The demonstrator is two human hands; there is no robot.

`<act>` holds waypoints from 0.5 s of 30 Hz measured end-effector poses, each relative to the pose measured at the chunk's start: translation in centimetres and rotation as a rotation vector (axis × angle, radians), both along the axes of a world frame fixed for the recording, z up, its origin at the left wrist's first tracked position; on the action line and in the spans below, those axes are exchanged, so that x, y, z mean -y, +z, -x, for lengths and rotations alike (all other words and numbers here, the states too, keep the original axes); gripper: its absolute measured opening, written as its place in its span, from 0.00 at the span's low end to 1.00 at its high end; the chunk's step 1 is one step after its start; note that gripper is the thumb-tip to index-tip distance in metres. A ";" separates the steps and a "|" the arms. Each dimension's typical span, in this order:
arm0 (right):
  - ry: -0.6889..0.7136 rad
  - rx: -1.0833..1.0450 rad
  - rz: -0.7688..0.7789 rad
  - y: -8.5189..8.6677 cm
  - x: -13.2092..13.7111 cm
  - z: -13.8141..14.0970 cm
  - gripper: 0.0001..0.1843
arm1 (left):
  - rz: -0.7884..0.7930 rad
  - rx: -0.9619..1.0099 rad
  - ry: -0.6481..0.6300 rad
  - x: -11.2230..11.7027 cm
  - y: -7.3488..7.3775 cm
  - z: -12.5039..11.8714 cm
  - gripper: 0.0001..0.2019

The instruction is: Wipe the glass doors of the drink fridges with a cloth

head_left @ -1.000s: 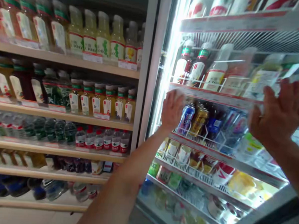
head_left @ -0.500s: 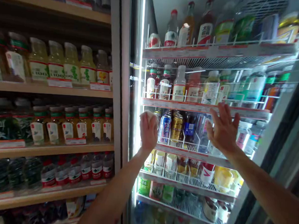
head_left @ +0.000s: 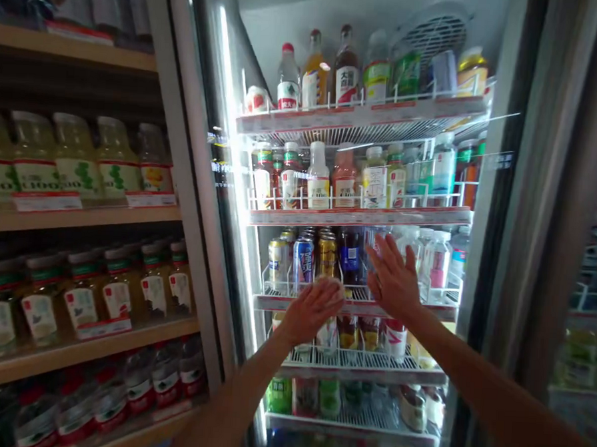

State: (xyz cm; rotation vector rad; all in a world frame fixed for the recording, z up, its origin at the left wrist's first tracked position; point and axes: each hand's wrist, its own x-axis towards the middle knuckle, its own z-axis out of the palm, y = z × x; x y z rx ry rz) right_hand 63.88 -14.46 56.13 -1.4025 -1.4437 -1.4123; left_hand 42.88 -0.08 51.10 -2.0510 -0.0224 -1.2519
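My left hand [head_left: 314, 308] is spread over a white cloth or tissue [head_left: 339, 294], pressing it flat against the glass door in front of the fridge's middle shelves. Only the edge of the cloth shows past my fingers. Up and to the right, my right hand [head_left: 393, 275] has its fingers stretched out, palm toward the glass, holding nothing. Behind the glass near my hands stand a blue can [head_left: 303, 262], gold cans [head_left: 327, 255] and a dark bottle with a blue label [head_left: 349, 254].
A lit fridge shelf [head_left: 359, 217] above my hands carries juice bottles; the top shelf [head_left: 364, 113] holds more bottles. On the left, a wooden shelf unit [head_left: 78, 220] bears rows of bottled drinks. The door's frame [head_left: 500, 194] runs down the right side.
My left hand has moved right and down across the glass with the white cloth, closer to my right hand. The camera view has shifted to the right.
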 end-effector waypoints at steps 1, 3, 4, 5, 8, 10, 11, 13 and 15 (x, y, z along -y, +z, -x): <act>0.005 -0.002 -0.006 -0.2 0.1 0.0 0.35 | -0.016 -0.022 -0.002 -0.2 0.1 0.3 0.26; 0.005 -0.026 -0.034 -0.5 0.7 -0.3 0.36 | 0.061 0.214 0.019 -1.1 0.9 1.3 0.27; 0.001 -0.041 -0.051 -0.7 1.1 -0.5 0.36 | 0.121 0.387 0.032 -1.5 1.3 1.7 0.28; -0.004 -0.056 -0.063 -0.8 1.5 -0.8 0.36 | 0.168 0.516 0.039 -1.7 1.6 1.8 0.29; -0.007 -0.078 -0.047 -1.4 2.0 -1.1 0.35 | 0.180 0.479 0.019 -1.0 1.2 1.0 0.30; -0.003 -0.071 -0.002 -1.9 2.0 -0.9 0.35 | 0.083 0.166 -0.016 -0.1 0.4 0.2 0.27; -0.002 -0.066 0.015 -2.1 1.9 -0.9 0.35 | 0.038 0.035 -0.024 0.2 0.1 0.2 0.26; -0.008 -0.067 0.019 -2.2 1.9 -1.1 0.35 | 0.004 -0.046 -0.010 0.0 0.3 0.8 0.26; -0.021 -0.082 -0.007 -2.1 2.0 -1.7 0.35 | 0.096 0.196 0.042 -0.8 1.1 1.7 0.29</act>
